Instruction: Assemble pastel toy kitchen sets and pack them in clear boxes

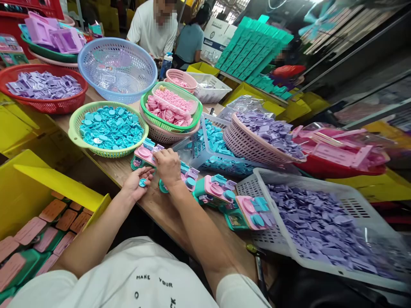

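My left hand [138, 185] is turned palm up, with a small round blue plastic piece [143, 182] held at its fingers. Just to the right, my right hand [167, 164] has its fingers pinched together at the end of a small pink-and-teal toy [143, 154], beside its light purple part. What sits between those fingertips is hidden. More toys of this kind stand in a slanting row along the table edge: one partly behind my right wrist, another toy [213, 188] further right, and a tilted toy [252, 212] against a white crate.
A green basket [73, 136] of blue round pieces stands beyond my left hand. The white crate [290, 239] and a pink basket [250, 147] hold purple pieces. A yellow box [64, 179] with finished-looking toys is at left. A dark-handled tool [259, 267] lies at the table edge.
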`<state>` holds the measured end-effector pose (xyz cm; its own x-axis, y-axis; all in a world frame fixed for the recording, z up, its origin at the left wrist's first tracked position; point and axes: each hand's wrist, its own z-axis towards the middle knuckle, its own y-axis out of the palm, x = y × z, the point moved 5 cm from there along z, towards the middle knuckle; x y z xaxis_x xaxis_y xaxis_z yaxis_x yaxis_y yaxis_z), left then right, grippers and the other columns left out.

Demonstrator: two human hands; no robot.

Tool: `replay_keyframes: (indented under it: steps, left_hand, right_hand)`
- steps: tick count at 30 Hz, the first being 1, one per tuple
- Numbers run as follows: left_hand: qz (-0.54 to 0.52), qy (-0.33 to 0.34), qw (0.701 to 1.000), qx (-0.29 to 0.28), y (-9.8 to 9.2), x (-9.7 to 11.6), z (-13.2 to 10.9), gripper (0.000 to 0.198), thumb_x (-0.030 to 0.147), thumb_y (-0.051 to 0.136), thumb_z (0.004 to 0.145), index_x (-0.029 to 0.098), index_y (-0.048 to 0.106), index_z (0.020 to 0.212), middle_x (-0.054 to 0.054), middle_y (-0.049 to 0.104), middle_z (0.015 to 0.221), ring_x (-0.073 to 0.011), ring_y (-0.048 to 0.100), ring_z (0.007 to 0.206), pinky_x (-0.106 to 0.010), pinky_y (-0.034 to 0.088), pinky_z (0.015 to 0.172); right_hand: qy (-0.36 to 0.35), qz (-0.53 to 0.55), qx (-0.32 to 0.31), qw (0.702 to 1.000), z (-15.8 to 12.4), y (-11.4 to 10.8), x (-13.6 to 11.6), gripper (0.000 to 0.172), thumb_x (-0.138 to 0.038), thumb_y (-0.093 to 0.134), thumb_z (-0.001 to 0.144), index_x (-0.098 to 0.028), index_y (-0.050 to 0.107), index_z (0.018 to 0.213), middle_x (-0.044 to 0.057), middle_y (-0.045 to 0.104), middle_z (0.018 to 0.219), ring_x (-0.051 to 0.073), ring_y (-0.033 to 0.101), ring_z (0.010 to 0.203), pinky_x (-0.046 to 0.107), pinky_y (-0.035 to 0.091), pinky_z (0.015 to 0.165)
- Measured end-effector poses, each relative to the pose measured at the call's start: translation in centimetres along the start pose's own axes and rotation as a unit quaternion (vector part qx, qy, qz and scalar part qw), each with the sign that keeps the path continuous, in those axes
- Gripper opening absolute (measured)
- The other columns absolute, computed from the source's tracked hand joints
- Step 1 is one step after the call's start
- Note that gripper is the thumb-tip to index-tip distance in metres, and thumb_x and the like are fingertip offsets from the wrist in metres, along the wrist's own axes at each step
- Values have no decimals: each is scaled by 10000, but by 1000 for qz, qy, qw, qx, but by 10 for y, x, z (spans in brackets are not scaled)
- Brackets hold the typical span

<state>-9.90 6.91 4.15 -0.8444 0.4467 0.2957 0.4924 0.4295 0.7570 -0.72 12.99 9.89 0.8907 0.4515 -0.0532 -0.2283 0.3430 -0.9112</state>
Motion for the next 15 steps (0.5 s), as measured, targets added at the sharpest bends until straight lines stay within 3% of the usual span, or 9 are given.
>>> replay_keyframes:
  steps: [3,8,15]
  left_hand:
    - [-3,18,1000,18,-3,9,9,168,82,442,949,85,605,907,-44,624,695,-44,489,433,-100,267,308]
    - [-6,-4,1000,16,-13,2,12,188,74,435,942,75,605,862,-47,603,679,-47,493,440,-102,287,319]
    - [-18,-22,999,19,-18,1,13,166,68,466,930,79,613,854,-37,582,662,-47,492,454,-97,296,335]
  right_hand:
    - [14,16,1,1000,7,11,1,197,-243,540,996,-182,720,946,76,716,905,214,561,867,311,353,739]
    - [37,77,47,995,-1,16,6,217,-211,490,1009,-186,694,941,55,699,880,184,586,836,272,380,740]
    - [-11,13,50,999,-10,18,-7,301,-122,424,994,-208,663,832,83,646,860,220,534,841,309,366,693]
